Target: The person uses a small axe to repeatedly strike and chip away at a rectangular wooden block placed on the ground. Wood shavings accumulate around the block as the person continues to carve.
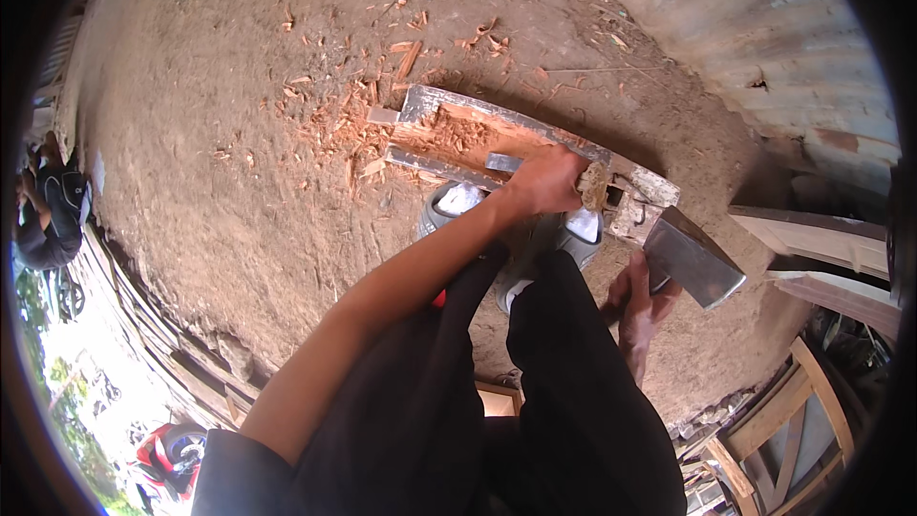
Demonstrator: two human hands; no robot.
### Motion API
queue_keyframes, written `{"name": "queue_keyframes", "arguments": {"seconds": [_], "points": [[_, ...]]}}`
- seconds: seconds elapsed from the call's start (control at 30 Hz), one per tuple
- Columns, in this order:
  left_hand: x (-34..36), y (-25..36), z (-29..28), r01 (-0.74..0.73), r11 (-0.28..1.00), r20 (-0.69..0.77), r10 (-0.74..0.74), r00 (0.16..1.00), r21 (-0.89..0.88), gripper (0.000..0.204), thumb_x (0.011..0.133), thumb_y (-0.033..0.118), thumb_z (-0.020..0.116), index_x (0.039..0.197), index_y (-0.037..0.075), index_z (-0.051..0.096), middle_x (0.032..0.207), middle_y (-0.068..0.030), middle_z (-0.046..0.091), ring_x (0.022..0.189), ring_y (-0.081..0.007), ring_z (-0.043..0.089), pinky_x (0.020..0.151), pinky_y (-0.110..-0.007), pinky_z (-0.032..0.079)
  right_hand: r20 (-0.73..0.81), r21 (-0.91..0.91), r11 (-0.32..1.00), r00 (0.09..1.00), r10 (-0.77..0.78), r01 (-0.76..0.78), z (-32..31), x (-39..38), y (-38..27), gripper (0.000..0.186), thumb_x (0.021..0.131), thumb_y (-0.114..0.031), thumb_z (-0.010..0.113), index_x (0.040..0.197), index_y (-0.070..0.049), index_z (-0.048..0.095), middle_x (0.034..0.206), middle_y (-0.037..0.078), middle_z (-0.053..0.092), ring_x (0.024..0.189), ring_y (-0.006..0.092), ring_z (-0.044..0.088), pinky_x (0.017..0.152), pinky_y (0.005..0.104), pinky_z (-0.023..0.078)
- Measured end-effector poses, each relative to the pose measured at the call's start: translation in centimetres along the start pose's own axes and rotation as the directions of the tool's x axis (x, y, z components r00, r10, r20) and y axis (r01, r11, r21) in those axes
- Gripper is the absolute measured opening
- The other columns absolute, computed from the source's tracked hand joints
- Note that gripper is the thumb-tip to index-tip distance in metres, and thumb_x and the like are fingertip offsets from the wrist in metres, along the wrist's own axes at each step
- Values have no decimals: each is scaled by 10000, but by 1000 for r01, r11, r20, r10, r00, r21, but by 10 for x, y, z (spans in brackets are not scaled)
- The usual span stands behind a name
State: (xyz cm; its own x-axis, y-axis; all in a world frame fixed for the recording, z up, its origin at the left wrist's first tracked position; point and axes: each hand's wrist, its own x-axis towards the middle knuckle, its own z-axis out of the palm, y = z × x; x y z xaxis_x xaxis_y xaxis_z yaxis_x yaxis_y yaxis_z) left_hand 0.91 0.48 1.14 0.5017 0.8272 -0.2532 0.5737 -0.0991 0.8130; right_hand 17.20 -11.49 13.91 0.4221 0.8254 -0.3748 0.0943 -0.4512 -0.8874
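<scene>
My left hand [549,180] is wrapped round the handle of a chisel [503,161]. Its flat metal blade points left into the hollow of a wooden block, and its frayed, battered butt sticks out on the right. The long wooden block [516,118] lies on the ground across my feet, its weathered rim pale and its gouged inside reddish, with chips in it. Lower right, my right hand [648,304] is closed on an axe [695,258]. The broad metal head is raised beside the block's right end, apart from the chisel; its handle is mostly hidden.
Reddish wood shavings [334,115] litter the dirt floor left of and beyond the block. A corrugated metal sheet [764,48] rises at right, above wooden boards [812,239]. A wooden frame [788,420] stands lower right. Another person [53,215] sits far left; a red motorcycle [172,459] is lower left.
</scene>
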Motion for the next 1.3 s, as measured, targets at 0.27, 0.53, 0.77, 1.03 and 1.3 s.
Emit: {"name": "queue_keyframes", "arguments": {"seconds": [0.27,0.53,0.77,1.03,1.3], "points": [[-1,-4,10,-96,991,48,92,995,96,281,704,181,725,959,62,730,860,-243,716,904,-442,710,825,-521,569,258,-452,751,876,-406,481,-5,39,44,233,902,-148,785,1027,-26,631,725,32,607,555,131,554,482,301,447],[-6,0,10,-84,994,-12,85,996,65,275,713,202,729,956,73,734,854,-238,715,890,-426,712,811,-510,567,-29,-217,975,998,49,-54,4,14,23,230,946,-174,731,834,-24,596,589,8,538,467,94,512,417,268,370],[-18,-21,6,-120,986,-53,127,991,114,245,657,187,724,882,89,720,805,-201,708,826,-405,707,737,-506,553,193,-471,873,980,-38,126,15,16,25,214,884,-90,751,1060,14,687,826,62,691,772,178,663,677,313,520],[-19,-19,1,-99,992,-92,106,990,74,232,683,233,734,881,113,715,853,-207,720,878,-394,716,743,-506,560,8,-141,980,990,143,-140,13,10,11,187,924,-139,732,925,-24,585,601,28,545,441,114,493,403,294,375],[-28,-33,-4,-105,982,-120,124,985,155,275,692,277,735,895,92,723,817,-186,724,803,-394,720,737,-492,571,281,-528,849,949,144,27,8,19,40,320,891,-249,774,931,57,689,811,154,729,696,229,694,666,384,531]]}}
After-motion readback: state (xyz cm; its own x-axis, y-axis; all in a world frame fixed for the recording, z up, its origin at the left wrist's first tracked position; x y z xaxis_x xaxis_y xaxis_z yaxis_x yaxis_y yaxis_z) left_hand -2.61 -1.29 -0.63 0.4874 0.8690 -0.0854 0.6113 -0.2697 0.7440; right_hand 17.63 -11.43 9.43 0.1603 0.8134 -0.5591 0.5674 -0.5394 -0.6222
